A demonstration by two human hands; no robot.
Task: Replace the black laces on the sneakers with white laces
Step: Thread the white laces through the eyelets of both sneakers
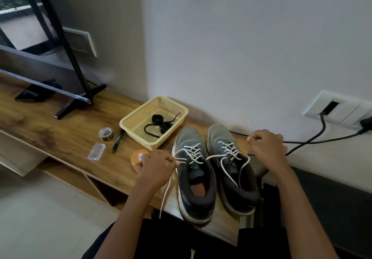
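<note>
Black laces (159, 126) lay in the basket (128, 122), white laces (192, 152) ran through both sneakers (196, 194), the left hand (156, 168) and right hand (267, 145) each pinching a lace end; tying likely remained.

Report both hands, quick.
Left hand: pinches the left grey sneaker's white fabric lace.
Right hand: pinches the right grey sneaker's white lace end.

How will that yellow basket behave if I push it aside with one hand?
The yellow basket probably feels light: its walls are thin perforated plastic and it holds only the coiled black laces. It would likely slide rather than tip, being low and wide on the smooth wooden table. Lifted by one rim, it may flex a little.
</note>
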